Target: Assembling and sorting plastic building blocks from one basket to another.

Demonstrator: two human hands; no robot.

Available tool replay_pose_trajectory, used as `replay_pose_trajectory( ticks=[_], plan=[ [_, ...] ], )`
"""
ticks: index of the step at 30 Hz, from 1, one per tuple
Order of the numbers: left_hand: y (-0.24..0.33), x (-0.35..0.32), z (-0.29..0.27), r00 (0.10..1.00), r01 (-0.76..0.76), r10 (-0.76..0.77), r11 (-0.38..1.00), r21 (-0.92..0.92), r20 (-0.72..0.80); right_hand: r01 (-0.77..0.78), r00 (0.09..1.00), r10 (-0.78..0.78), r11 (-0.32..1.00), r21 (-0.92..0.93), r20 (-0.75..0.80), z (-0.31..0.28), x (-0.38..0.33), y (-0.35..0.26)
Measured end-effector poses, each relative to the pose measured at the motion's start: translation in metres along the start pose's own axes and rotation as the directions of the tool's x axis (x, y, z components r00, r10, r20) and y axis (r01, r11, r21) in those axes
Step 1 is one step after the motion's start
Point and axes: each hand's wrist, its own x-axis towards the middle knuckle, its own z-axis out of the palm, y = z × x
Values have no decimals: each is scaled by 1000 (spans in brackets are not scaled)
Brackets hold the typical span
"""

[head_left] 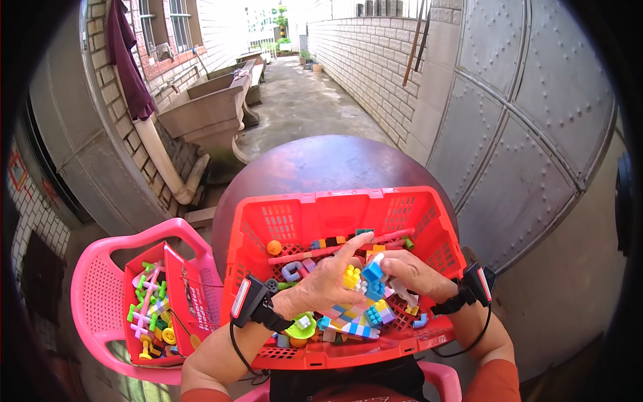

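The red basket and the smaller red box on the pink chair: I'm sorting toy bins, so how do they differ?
The red basket is larger and sits on the round table; the red box is smaller and sits on the pink chair. The basket has perforated walls, and both hands, left hand and right hand, work over it; no hand touches the box. The basket holds chunky blocks; the box holds thin stick-like pieces. Both are red and hold colourful plastic toys.
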Motion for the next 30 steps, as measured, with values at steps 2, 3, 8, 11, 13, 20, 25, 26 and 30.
replay_pose_trajectory(
  ticks=[2, 3, 8, 11, 13, 20, 25, 26, 30],
  plan=[
    [-5, 1, -3, 997, -13, 21, 995, 98, -80, 384, 856, -479, 841, -380, -196, -2, 10, 8],
    [-9, 1, -3, 991, 7, 13, 989, 146, -136, 319, 831, -499, 789, -525, -245, -6, 9, 8],
    [-14, 2, -1, 982, 31, 1, 986, 162, -190, 330, 837, -542, 606, -724, -72, 2, 12, 10],
    [-17, 3, 2, 966, -56, 53, 998, -3, -252, 299, 876, -469, 715, -632, -115, 4, 14, 10],
    [-19, 2, -2, 965, -33, 31, 999, -5, -262, 289, 866, -451, 804, -519, -216, 7, 11, 4],
    [-18, 1, 3, 975, 82, -103, 990, -114, -196, 225, 918, -304, 928, -297, -254, 0, 3, 3],
    [-9, 3, -6, 996, 81, -83, 993, -85, -23, 177, 969, -176, 984, -6, -174, -10, -5, 1],
    [-11, 3, -5, 996, 83, -85, 993, -84, -23, 164, 966, -172, 985, -56, -194, -11, -3, 3],
    [-21, 0, 0, 996, 90, -86, 983, 158, -34, 463, 748, -593, 788, -405, -298, -3, 17, 13]
  ],
)
